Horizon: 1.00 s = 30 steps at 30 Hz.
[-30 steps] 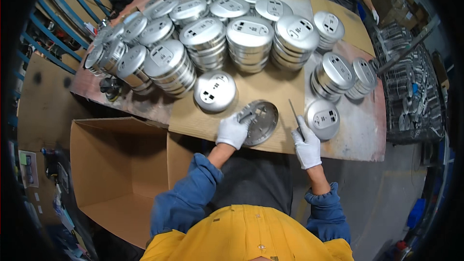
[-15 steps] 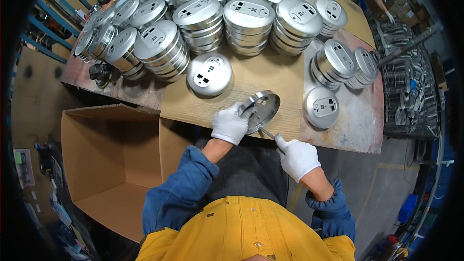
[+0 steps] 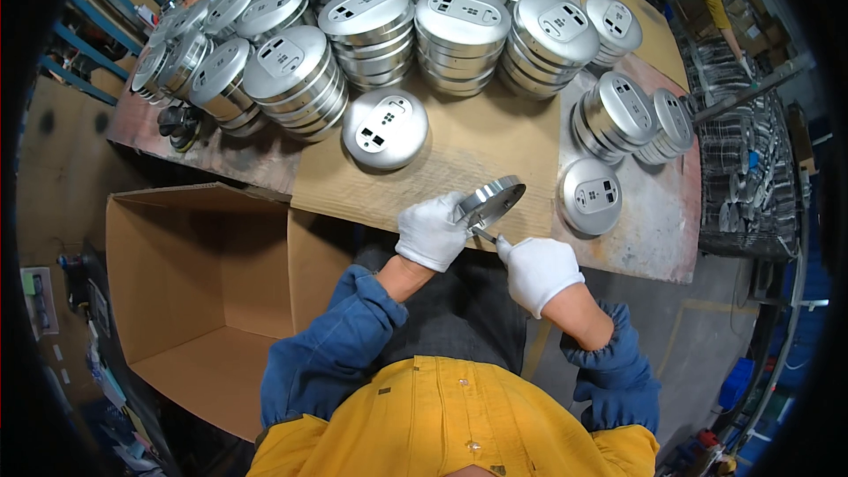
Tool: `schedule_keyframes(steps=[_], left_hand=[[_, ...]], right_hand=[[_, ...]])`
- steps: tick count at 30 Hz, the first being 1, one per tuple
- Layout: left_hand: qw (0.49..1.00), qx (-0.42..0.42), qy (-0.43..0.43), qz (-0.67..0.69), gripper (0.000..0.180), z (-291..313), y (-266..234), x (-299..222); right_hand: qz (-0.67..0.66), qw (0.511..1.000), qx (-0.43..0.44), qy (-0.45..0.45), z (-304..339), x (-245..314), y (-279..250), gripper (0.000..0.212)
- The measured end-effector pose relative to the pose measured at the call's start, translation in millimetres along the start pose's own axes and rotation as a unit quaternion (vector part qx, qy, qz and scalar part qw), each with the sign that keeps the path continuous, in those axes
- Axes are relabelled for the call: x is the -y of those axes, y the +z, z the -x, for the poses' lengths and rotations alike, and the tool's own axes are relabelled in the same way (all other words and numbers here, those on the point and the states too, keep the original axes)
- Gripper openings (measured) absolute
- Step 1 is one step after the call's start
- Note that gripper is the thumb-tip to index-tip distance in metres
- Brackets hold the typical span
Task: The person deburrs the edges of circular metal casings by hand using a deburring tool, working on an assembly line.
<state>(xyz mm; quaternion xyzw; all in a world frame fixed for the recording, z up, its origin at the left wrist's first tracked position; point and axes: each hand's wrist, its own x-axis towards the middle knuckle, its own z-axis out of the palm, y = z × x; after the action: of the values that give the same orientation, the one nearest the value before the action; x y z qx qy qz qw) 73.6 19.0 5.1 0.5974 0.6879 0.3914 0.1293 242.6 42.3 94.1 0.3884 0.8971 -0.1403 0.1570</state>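
The workbench point(image 3: 662, 203) spreads beyond both hands, its front edge just past the fingers. Left of the left hand point(image 3: 433, 232) and lower than the bench, an open cardboard box point(image 3: 256, 278) shows its hollow. Directly ahead of the hands lies a flat cardboard sheet point(image 3: 486, 146); farther off, crowded stacks of silver covers point(image 3: 367, 35) rise across the bench, their slotted faces up, closing off the space beyond. Ahead and to the right of the right hand point(image 3: 541, 274) stand two shorter stacks point(image 3: 618, 110). Two single covers lie slotted face up: one ahead and slightly left of the left hand point(image 3: 385, 129), the other beyond and right of the right hand point(image 3: 591, 197). The left hand, gloved in white, grips the held cover point(image 3: 490, 203) at its near left rim, the fingers hiding that part. This round piece is tilted on edge, its dark hollow side turned toward the right hand and the wearer; its long visible axis runs from the left fingers away to the right. The gloved right hand is closed around a slender rod point(image 3: 483, 234), which points forward and left to the cover's lower rim; contact at the tip cannot be told.
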Motion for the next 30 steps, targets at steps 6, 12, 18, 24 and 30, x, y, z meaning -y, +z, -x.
schedule_keyframes(steps=[6, 12, 18, 24, 30], left_hand=[[0.999, -0.010, -0.008, 0.031, 0.016, 1.3, 1.0, 3.2], [0.992, -0.015, -0.090, 0.084, 0.018, -1.8, 11.1, 15.9], [0.979, -0.037, -0.149, 0.136, 0.021, -7.0, 10.5, 16.4], [0.954, -0.066, -0.187, 0.226, 0.023, -9.1, 22.4, 42.5], [0.960, -0.035, -0.215, 0.178, 0.025, -20.4, 10.4, 33.6]], right_hand=[[0.033, 0.992, 0.122, -0.009, -19.0, 7.8, -32.8, 0.027], [0.026, 0.999, 0.036, 0.015, -1.7, 10.7, 0.1, 0.039], [0.003, 0.998, -0.034, 0.061, 9.5, 10.2, 60.5, 0.052], [-0.009, 0.986, -0.145, 0.080, 4.6, 7.8, 97.3, 0.056], [-0.056, 0.989, -0.117, 0.069, 4.9, -11.7, 65.6, 0.056]])
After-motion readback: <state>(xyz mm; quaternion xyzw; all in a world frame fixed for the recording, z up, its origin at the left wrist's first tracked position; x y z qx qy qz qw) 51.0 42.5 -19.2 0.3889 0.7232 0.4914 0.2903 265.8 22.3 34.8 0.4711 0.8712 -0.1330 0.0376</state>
